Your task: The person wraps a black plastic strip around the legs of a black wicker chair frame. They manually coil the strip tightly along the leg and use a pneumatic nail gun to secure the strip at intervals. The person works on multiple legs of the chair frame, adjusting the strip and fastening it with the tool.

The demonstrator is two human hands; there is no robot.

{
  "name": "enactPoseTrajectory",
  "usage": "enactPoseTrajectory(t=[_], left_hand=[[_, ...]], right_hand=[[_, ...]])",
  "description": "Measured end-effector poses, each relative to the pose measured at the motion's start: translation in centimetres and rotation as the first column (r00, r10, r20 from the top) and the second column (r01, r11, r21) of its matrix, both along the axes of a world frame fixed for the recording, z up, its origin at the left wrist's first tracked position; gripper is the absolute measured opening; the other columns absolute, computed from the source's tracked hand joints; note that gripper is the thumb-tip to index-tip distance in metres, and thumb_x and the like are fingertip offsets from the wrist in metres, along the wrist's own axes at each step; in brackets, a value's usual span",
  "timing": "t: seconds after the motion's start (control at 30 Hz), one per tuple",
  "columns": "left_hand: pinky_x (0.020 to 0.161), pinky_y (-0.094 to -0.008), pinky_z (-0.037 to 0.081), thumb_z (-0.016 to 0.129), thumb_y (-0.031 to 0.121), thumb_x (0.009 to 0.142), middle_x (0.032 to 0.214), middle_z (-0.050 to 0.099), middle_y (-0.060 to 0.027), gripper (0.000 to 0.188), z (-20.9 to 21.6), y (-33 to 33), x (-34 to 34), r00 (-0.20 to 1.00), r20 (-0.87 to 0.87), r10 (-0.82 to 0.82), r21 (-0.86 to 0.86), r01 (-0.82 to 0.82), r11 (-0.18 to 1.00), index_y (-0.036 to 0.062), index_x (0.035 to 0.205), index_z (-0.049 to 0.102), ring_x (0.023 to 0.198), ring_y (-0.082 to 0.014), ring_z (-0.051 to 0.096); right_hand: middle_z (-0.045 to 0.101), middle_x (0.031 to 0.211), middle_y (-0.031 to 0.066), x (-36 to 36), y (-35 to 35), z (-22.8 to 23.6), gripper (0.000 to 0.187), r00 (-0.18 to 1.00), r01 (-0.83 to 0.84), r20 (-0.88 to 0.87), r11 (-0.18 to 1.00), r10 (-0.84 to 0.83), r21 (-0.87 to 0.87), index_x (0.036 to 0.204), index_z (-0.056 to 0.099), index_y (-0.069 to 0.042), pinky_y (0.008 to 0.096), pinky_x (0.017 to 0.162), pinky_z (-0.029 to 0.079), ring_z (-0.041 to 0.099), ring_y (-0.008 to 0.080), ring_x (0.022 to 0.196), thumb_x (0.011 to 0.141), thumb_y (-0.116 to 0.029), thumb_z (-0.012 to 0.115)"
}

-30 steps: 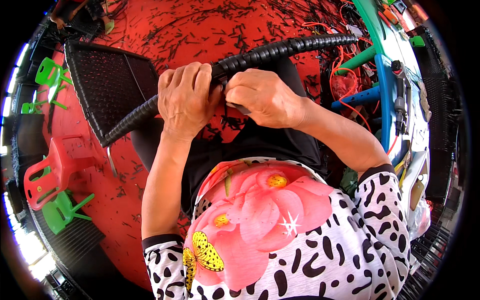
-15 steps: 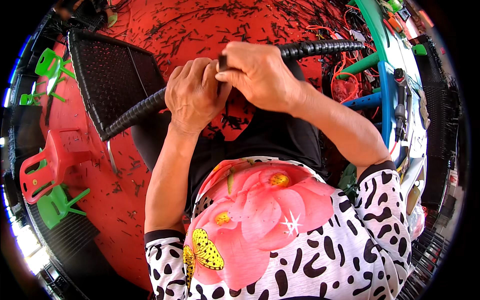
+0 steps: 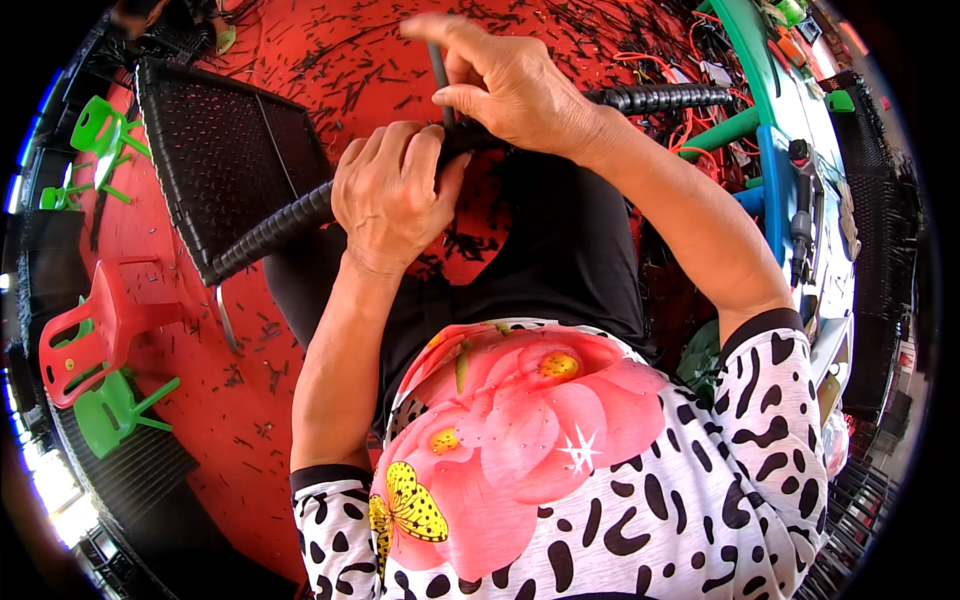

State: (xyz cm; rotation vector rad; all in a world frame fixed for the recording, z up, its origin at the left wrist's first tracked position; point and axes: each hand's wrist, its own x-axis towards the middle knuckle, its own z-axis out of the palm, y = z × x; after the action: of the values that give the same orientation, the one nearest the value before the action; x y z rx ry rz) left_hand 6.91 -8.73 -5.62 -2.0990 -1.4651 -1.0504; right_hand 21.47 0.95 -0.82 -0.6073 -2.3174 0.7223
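A dark bar wound with a black strip (image 3: 280, 225) crosses in front of me, joined to a black woven panel (image 3: 225, 160) on the left. My left hand (image 3: 395, 195) is closed around the wrapped bar near its middle, its thumb lying along it. From there a narrow dark strip (image 3: 440, 75) stands up beyond the bar. Above the bar my right hand (image 3: 520, 95) has its thumb and forefinger apart, the forefinger stretched out and blurred. The strip passes beside the thumb tip and under the forefinger, not visibly pinched. Beyond that wrist, the wrapping (image 3: 665, 97) continues.
Black scraps litter the red floor (image 3: 340, 50). At left stand a red plastic chair (image 3: 105, 320), a green chair (image 3: 115, 410) and another green chair (image 3: 98, 128). A green frame (image 3: 745, 50) with orange cords, and a dark hand tool (image 3: 800, 200) on a white surface, lie to the right.
My right hand has risen and its forefinger has stretched out from a pinch. More of the dark strip now shows upright. My left hand stays on the bar.
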Motion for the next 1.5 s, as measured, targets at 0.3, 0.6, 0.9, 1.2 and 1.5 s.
enactPoseTrajectory(t=[0.3,0.6,0.9,1.2,1.5], left_hand=[[0.059,-0.0345,0.045,0.075,0.018,0.063,0.077,0.060,-0.0048,0.026,-0.3,0.3,0.1,1.000,0.021,-0.001,0.031,0.001,1.000,0.0067,0.082,0.061,0.067,-0.0219,0.061],[0.058,-0.0332,0.044,0.076,0.014,0.064,0.079,0.059,-0.0054,0.030,-0.4,0.4,0.3,1.000,-0.011,-0.004,0.077,0.004,0.997,0.0059,0.089,0.062,0.066,-0.0214,0.060],[0.061,-0.0327,0.044,0.076,0.006,0.065,0.090,0.058,-0.0054,0.035,-0.2,0.1,-0.5,0.991,-0.105,-0.077,-0.006,0.077,0.997,0.0124,0.098,0.068,0.071,-0.0215,0.061],[0.075,-0.0382,0.046,0.066,-0.001,0.067,0.109,0.054,-0.0098,0.041,1.5,-0.6,-1.1,0.972,-0.158,-0.173,-0.230,0.134,0.964,0.0145,0.105,0.069,0.090,-0.0271,0.059],[0.085,-0.0408,0.040,0.064,-0.001,0.070,0.113,0.051,-0.0121,0.041,1.3,-1.8,0.0,0.985,-0.148,-0.089,-0.268,0.047,0.962,0.0136,0.109,0.067,0.101,-0.0284,0.054]], right_hand=[[0.062,0.085,0.0131,0.6,2.9,0.0,0.015,0.941,-0.263,0.319,0.833,0.112,0.486,0.088,0.068,-0.006,0.0398,0.075,0.051,0.064,0.0293,0.081,0.077,-0.014,0.062],[0.062,0.081,0.0102,-0.8,3.8,-1.4,0.010,0.941,-0.295,0.215,0.945,0.262,0.139,0.082,0.066,-0.003,0.0366,0.072,0.050,0.062,0.0281,0.078,0.081,-0.010,0.060],[0.067,0.075,0.0095,-1.8,4.5,-2.0,0.022,0.939,-0.251,0.125,0.886,0.322,-0.390,0.090,0.069,0.000,0.0289,0.063,0.049,0.063,0.0153,0.067,0.071,0.000,0.058],[0.064,0.070,0.0043,-2.2,5.1,-2.6,0.023,0.915,-0.244,0.118,0.760,0.386,-0.602,0.087,0.070,0.001,0.0255,0.058,0.045,0.057,0.0108,0.063,0.067,0.003,0.058],[0.063,0.071,0.0025,-2.1,4.9,-2.2,0.022,0.926,-0.211,0.126,0.764,0.356,-0.610,0.086,0.070,0.000,0.0251,0.062,0.045,0.058,0.0102,0.066,0.067,0.001,0.058]])
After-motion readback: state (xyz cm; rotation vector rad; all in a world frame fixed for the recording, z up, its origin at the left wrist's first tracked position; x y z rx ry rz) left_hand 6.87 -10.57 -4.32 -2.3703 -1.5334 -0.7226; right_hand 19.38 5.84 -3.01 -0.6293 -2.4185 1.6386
